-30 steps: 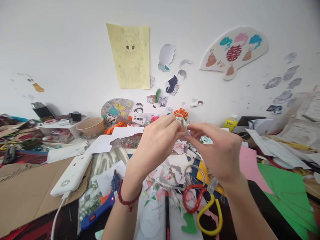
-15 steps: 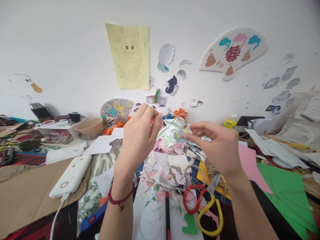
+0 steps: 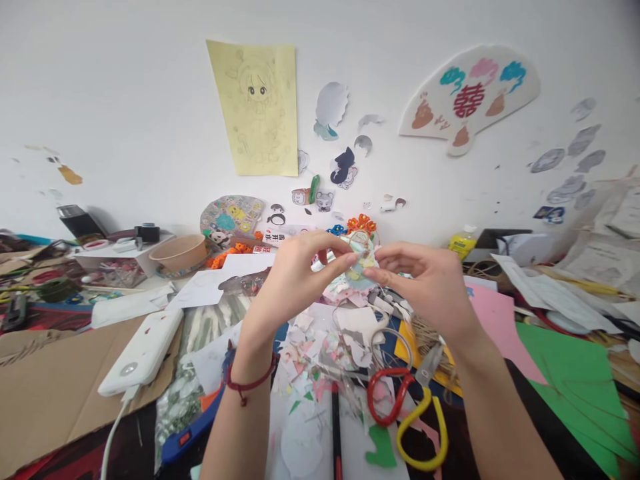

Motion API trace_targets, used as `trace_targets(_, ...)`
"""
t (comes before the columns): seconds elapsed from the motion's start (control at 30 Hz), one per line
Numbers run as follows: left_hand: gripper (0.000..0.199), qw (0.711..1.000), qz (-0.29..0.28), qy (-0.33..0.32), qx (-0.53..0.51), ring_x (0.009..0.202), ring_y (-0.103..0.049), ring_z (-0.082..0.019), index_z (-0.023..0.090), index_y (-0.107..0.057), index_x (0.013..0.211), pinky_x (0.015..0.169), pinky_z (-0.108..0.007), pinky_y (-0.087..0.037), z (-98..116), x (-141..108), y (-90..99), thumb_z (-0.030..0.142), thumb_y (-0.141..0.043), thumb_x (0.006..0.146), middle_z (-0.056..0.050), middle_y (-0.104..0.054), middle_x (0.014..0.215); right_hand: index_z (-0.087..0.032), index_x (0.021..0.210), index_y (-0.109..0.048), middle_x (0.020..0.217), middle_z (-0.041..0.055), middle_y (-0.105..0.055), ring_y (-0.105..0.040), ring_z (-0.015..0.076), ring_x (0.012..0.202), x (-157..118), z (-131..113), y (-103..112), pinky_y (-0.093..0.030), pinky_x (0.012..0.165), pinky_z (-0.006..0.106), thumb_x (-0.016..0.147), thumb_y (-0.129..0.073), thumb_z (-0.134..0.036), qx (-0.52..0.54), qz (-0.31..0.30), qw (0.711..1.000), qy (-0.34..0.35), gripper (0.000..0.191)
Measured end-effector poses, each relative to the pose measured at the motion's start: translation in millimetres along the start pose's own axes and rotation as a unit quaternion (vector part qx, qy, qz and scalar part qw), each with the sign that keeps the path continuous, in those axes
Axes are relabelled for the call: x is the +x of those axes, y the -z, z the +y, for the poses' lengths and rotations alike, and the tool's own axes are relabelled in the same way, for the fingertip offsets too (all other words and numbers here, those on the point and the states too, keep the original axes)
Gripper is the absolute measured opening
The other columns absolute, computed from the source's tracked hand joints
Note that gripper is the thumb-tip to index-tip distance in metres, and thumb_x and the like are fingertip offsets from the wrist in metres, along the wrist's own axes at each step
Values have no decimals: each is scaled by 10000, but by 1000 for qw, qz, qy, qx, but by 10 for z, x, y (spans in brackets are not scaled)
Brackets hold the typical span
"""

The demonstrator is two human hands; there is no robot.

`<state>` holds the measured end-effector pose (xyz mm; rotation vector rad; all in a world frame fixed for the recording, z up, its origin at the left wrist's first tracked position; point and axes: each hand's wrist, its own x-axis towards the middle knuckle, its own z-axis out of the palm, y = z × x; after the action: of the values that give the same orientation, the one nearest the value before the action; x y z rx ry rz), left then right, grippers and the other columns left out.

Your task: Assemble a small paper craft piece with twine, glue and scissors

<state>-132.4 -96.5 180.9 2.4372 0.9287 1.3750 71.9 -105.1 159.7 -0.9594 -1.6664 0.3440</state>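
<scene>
A small pale green and yellow patterned cut-out [image 3: 363, 259], which looks like paper, is between my hands in the middle of the view. My right hand [image 3: 435, 287] pinches its right edge between thumb and fingers. On the other side, my left hand [image 3: 295, 277] is closed in a pinch at the cut-out's left edge; its fingertips are partly hidden. Brown twine appears near the top of the piece. Behind and below lie more patterned pieces and paper scraps [image 3: 310, 353]. Scissors [image 3: 425, 400] with one red and one yellow handle rest near my right forearm.
A blue glue gun [image 3: 195, 427] lies by my left forearm, near a white power bank [image 3: 143, 350] on cardboard [image 3: 55, 393]. A black pencil-like stick [image 3: 335, 427] is in front. Green paper [image 3: 565, 393] lies right, a beige bowl [image 3: 179, 252] back left.
My left hand has come down and to the right, from raised and apart to the cut-out's left edge. My right hand keeps its pinch, shifted slightly left.
</scene>
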Motion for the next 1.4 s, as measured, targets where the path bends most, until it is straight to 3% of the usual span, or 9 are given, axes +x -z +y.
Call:
trace_targets(0.17, 71, 999, 14, -8, -36, 734, -591, -88, 201, -684, 857, 645, -218, -433, -12, 8, -75, 221, -642, 912, 24, -718, 846, -193, 824, -727, 691, -7, -682, -654, 144, 649, -18, -7, -5, -558, 636, 264, 718, -839, -335, 22, -18, 1000, -2, 209)
trace_targets(0.3, 86, 999, 19, -12, -43, 716, -577, -77, 194, -670, 818, 648, -209, -433, -4, 15, -102, 178, -641, 898, 36, -709, 811, -201, 851, -733, 748, 5, -707, -662, 141, 688, -15, -45, -14, -548, 617, 248, 830, -738, -356, 34, -40, 998, -20, 157)
trace_targets(0.63, 112, 998, 25, -16, -54, 712, -585, -89, 193, -684, 807, 636, -220, -436, 21, 18, -98, 247, -665, 903, 22, -704, 782, -218, 863, -744, 736, -21, -713, -624, 98, 598, -24, -127, 28, -513, 567, 214, 877, -686, -287, 35, -65, 997, 4, 91)
trace_targets(1.4, 147, 997, 26, -28, -65, 703, -596, -100, 200, -689, 803, 621, -227, -455, 44, 20, -81, 312, -682, 897, 0, -716, 797, -212, 883, -758, 830, 26, -751, -636, 142, 631, -46, -141, 67, -521, 603, 283, 891, -663, -329, -30, -60, 997, 30, 152)
